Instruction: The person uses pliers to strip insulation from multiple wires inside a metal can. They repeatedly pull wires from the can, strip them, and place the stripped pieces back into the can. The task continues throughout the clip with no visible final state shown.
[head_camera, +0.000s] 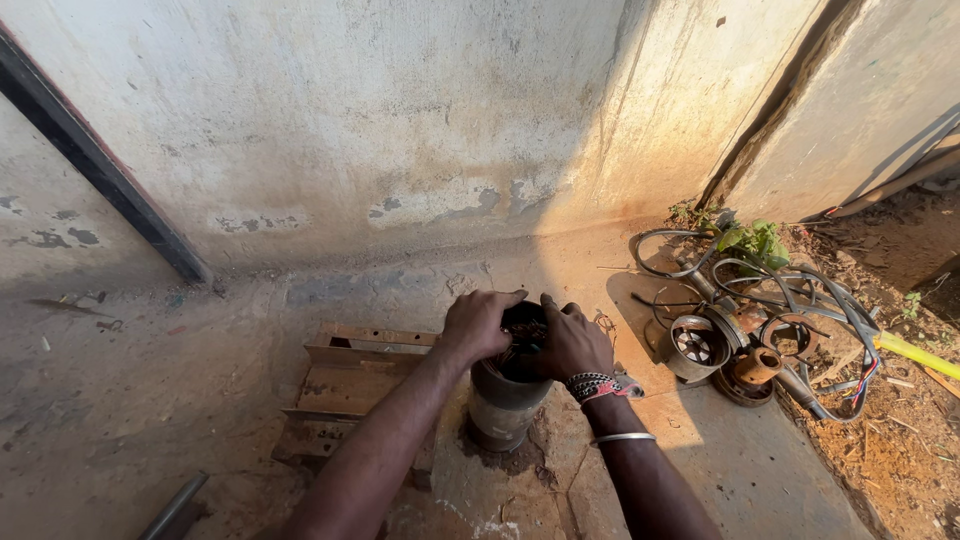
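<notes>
Leftmost, a dark pipe end (175, 510) lies on the concrete floor (120, 400), near a low wooden pallet piece (345, 385). Just right of it stands the grey metal cylinder (503, 400), upright on a cracked, stained patch. The left hand (478, 325) curls over its open top with fingers bent into the wire windings; the right hand (570, 340) clamps the rim from the other side. Sharp wire ends could nick the fingers, and a hard pull might tip the cylinder toward the pallet piece. The wall (400, 130) closes the far side, leaving little room there. Open floor lies before the scrap rings and cables (760, 320), which could snag a sleeve or foot farther right.
</notes>
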